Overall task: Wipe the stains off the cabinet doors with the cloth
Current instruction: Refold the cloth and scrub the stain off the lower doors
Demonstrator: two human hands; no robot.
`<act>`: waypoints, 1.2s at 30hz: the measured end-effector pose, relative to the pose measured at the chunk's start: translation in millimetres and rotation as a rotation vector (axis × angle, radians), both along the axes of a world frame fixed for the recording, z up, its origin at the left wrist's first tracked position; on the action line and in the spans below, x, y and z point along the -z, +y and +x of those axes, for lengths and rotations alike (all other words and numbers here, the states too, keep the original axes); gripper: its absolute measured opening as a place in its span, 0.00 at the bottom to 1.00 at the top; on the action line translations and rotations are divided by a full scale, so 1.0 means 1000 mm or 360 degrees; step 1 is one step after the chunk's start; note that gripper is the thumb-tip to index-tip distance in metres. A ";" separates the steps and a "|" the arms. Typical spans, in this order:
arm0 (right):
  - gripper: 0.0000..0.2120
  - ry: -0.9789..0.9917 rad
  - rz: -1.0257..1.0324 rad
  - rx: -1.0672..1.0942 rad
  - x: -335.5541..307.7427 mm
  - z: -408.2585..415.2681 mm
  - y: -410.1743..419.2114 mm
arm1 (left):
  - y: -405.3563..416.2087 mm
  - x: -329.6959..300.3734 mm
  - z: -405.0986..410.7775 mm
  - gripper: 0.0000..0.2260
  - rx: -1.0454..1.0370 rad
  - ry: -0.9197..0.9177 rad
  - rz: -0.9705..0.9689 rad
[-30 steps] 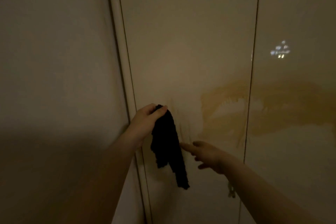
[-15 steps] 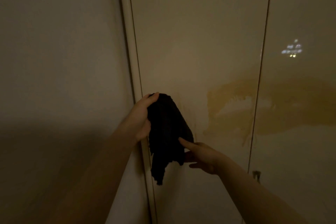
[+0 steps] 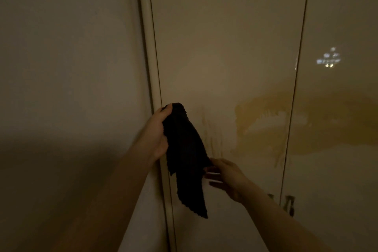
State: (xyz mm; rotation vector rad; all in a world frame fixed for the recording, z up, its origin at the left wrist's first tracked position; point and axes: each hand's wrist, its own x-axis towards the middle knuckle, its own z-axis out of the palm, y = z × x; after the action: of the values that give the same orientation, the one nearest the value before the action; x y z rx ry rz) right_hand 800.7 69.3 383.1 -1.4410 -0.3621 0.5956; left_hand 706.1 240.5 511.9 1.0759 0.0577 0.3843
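- I see the cloth (image 3: 185, 149), dark and ribbed, hanging in loose folds in front of the left cabinet door (image 3: 225, 47); its top corner is bunched, its lower edge trails to a point.
- The cabinet doors are pale, glossy and closed, with a thin seam between the left one and the right cabinet door (image 3: 343, 16).
- A yellowish-brown stain (image 3: 266, 120) smears across both doors at mid height, streaked, with drips running down near the seam.
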 end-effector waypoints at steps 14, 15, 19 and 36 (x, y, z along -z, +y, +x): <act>0.24 0.0132 -0.0027 -0.0205 0.013 -0.013 0.030 | 0.005 0.001 0.007 0.21 0.0091 0.0006 -0.0119; 0.22 0.0122 -0.0022 -0.0174 0.012 -0.014 0.030 | 0.007 0.001 0.007 0.21 0.0089 0.0006 -0.0134; 0.19 -0.0132 -0.0322 -0.0018 0.008 -0.014 0.025 | 0.015 0.005 0.010 0.20 -0.0003 0.0035 -0.0031; 0.08 -0.1744 -0.2573 0.0411 -0.131 0.040 -0.036 | 0.059 0.050 0.057 0.13 -0.0892 0.0523 0.1654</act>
State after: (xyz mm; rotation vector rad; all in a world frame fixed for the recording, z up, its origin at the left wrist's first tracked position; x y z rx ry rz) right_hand 840.6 33.4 513.7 -3.2806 -0.5368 -0.3932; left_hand 763.0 299.5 461.4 2.1562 0.5018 0.7752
